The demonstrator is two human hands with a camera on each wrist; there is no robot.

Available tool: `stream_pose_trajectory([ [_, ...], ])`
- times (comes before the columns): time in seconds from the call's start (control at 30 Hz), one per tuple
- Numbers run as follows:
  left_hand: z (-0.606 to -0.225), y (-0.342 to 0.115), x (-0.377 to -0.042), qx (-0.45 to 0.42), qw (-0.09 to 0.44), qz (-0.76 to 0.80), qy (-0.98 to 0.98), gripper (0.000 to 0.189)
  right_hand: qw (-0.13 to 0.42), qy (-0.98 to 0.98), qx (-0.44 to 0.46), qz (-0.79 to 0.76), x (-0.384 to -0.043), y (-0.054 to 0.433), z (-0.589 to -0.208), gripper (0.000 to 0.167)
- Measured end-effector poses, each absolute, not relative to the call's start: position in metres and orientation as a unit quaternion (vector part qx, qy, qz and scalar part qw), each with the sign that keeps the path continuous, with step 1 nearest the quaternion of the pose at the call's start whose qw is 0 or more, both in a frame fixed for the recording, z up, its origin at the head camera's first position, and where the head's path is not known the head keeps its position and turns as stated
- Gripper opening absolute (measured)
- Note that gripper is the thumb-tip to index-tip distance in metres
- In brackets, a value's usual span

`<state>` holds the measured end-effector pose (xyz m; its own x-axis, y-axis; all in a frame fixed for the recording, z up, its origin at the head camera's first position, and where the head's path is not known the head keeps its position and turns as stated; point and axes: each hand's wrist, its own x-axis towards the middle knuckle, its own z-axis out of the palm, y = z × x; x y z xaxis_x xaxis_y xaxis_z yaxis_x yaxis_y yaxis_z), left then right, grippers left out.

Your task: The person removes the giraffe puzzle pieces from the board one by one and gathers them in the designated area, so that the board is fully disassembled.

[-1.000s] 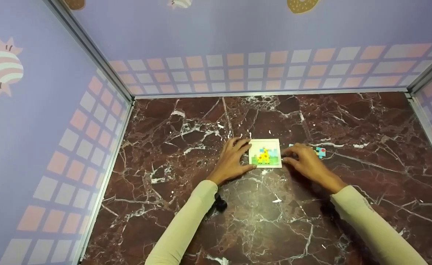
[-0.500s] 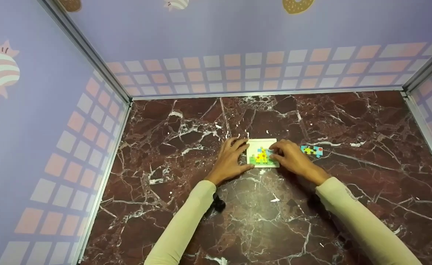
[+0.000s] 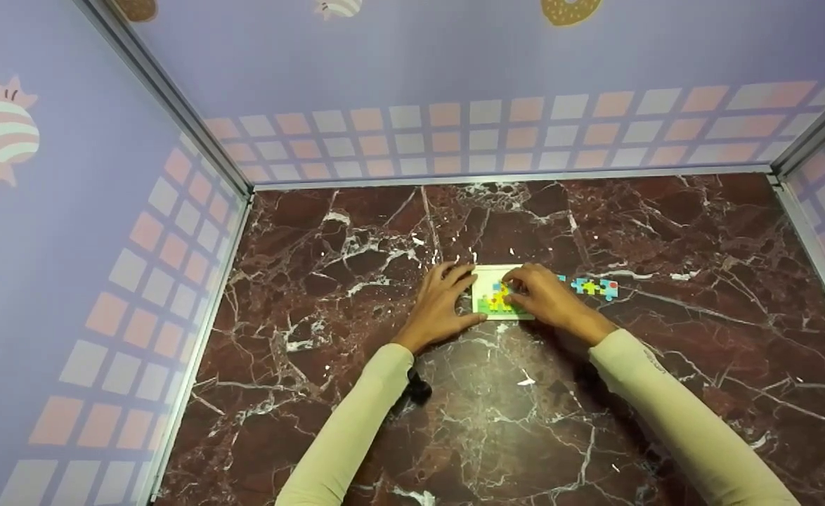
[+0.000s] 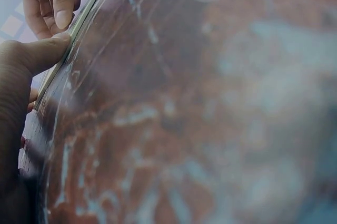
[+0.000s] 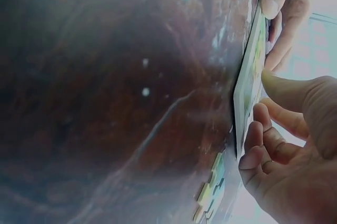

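Observation:
A small square puzzle board (image 3: 486, 275) with a pale frame and a giraffe picture lies flat on the marbled table. My left hand (image 3: 440, 306) holds its left side, fingers at the far corner and thumb at the near one. The left thumb (image 4: 50, 52) rests against the board's edge in the left wrist view. Over the board's right part is my right hand (image 3: 549, 299), bent thumb and fingers reaching down onto the picture. In the right wrist view, the right thumb (image 5: 287, 89) touches the board's face. Whether a piece is between those fingertips is hidden.
Several loose jigsaw pieces (image 3: 590, 287), blue and yellow with a red spot, lie right of the board. A bit of blue piece (image 3: 561, 278) shows beside the right hand. The purple back wall (image 3: 483, 56) and left wall (image 3: 54, 239) border the table.
My right hand has moved left from beside the board's right edge onto the picture, uncovering more of the loose pieces. My left hand has kept its place on the board.

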<state>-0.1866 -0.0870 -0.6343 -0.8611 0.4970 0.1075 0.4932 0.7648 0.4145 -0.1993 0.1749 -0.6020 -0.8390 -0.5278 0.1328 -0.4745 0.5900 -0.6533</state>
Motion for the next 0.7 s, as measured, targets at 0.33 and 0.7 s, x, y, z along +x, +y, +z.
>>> stream_pose_trajectory([
  [0.33, -0.6335, -0.0868, -0.1875, 0.266, -0.002, 0.219, 0.939, 0.082, 0.041, 0.893, -0.283, -0.348, -0.2022, 0.1713, -0.6000, 0.031],
  [0.7, -0.6355, -0.0874, -0.1868, 0.266, -0.002, 0.218, 0.939, 0.081, 0.027, 0.896, -0.298, -0.329, -0.2012, 0.1703, -0.6035, 0.037],
])
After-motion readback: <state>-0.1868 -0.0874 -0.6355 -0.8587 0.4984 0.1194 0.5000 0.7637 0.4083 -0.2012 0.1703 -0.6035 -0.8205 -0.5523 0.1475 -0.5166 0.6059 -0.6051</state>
